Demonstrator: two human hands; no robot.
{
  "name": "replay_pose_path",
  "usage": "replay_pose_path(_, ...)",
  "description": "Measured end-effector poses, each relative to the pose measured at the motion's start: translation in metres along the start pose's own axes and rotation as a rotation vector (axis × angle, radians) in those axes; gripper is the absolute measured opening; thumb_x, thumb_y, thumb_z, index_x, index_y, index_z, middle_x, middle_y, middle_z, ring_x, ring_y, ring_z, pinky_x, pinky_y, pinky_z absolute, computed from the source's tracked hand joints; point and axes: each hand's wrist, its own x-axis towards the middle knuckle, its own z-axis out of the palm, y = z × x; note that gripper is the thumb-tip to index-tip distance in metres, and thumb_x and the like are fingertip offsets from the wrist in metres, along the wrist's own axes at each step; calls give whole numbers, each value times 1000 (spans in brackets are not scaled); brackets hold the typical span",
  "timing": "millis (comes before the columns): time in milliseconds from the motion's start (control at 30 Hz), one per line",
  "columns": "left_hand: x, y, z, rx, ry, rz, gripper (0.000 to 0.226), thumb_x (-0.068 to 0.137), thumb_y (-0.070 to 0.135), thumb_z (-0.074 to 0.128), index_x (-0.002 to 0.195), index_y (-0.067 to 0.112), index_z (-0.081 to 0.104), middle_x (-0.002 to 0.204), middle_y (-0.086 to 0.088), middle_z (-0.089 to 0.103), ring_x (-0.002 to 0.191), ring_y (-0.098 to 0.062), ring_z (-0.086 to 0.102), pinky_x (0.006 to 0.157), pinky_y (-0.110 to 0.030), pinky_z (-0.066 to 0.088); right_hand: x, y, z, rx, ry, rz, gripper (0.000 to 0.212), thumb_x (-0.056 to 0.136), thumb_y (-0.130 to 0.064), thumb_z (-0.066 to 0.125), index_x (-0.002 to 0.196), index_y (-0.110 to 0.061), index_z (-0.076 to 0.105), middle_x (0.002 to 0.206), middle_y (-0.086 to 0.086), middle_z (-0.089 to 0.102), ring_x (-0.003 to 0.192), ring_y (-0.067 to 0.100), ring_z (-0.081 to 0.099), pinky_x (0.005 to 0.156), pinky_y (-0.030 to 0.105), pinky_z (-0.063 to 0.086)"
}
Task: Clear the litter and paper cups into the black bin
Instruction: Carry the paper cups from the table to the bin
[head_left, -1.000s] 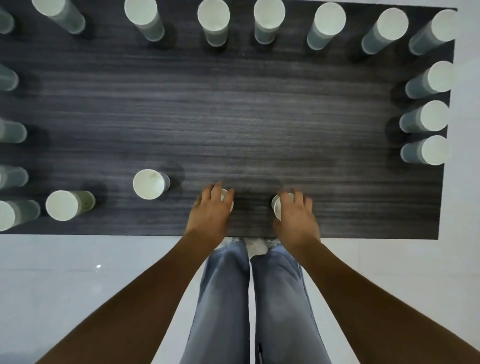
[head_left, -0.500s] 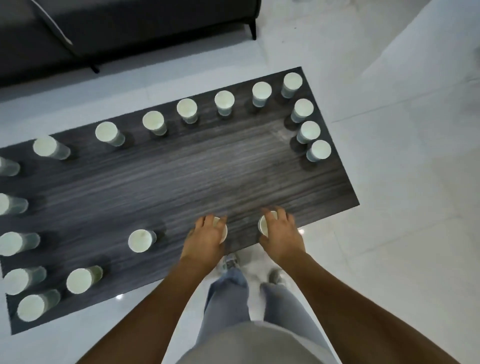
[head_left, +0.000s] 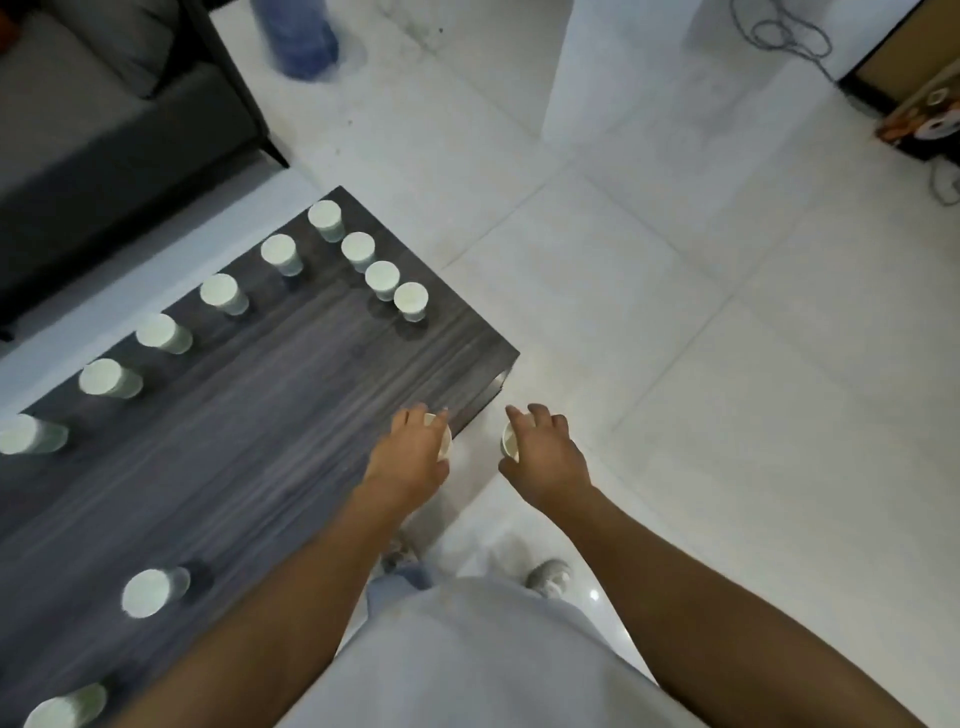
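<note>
Left hand (head_left: 410, 457): fingers curled round one white paper cup (head_left: 443, 441), above the table's (head_left: 291, 395) near edge by its right corner. Right hand (head_left: 543, 457): grips a second cup (head_left: 509, 441), over the floor (head_left: 727, 364). Remaining cups: white, upright, lining the table's edges, contents indiscernible.

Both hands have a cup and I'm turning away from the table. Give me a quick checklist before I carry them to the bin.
1. Left hand grips its paper cup: ok.
2. Right hand grips its paper cup: ok.
3. Right cup past the table edge, over the floor: ok.
4. Left cup past the edge: cannot tell, it sits right at the corner.
5. Black bin in view: not ok, none visible.
6. Table emptied: not ok, a row of cups and others remain.
</note>
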Motion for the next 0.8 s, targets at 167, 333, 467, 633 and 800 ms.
replay_pose_path(167, 10, 116, 21, 74, -10, 121, 66, 91, 27, 56, 148, 20, 24, 150, -7, 25, 138, -26, 23, 106, -41, 37, -35, 108, -28, 52, 33, 104, 67, 90, -32, 57, 149, -22, 26, 148, 6, 31, 129, 29, 33, 96, 37, 44)
replay_pose_path(333, 20, 231, 39, 182, -23, 273, 64, 91, 27, 54, 147, 18, 24, 149, -9, 28, 136, -28, 26, 105, -38, 36, -75, 215, -57, 122, 99, 225, 67, 90, -32, 55, 149, -22, 25, 148, 6, 29, 129, 29, 32, 97, 39, 43)
replay_pose_path(467, 27, 316, 52, 235, -53, 416, 61, 90, 26, 54, 145, 18, 29, 145, -7, 32, 133, -26, 30, 99, -38, 41, -110, 292, -74, 196, 164, 357, 67, 89, -32, 55, 148, -22, 26, 147, 6, 29, 129, 29, 31, 96, 40, 43)
replay_pose_path(633, 36, 411, 66, 351, -77, 639, 59, 90, 27, 55, 143, 19, 31, 145, -5, 32, 132, -23, 31, 94, -35, 44, -154, 370, -86, 318, 255, 555, 67, 88, -31, 56, 148, -23, 27, 147, 5, 29, 130, 29, 30, 96, 39, 44)
replay_pose_path(800, 51, 503, 84, 474, -143, 844, 57, 90, 28, 55, 142, 18, 34, 143, -6, 36, 131, -23, 34, 97, -34, 44, -191, 435, -95, 413, 325, 736, 68, 89, -33, 56, 149, -23, 26, 148, 4, 28, 131, 28, 29, 99, 38, 42)
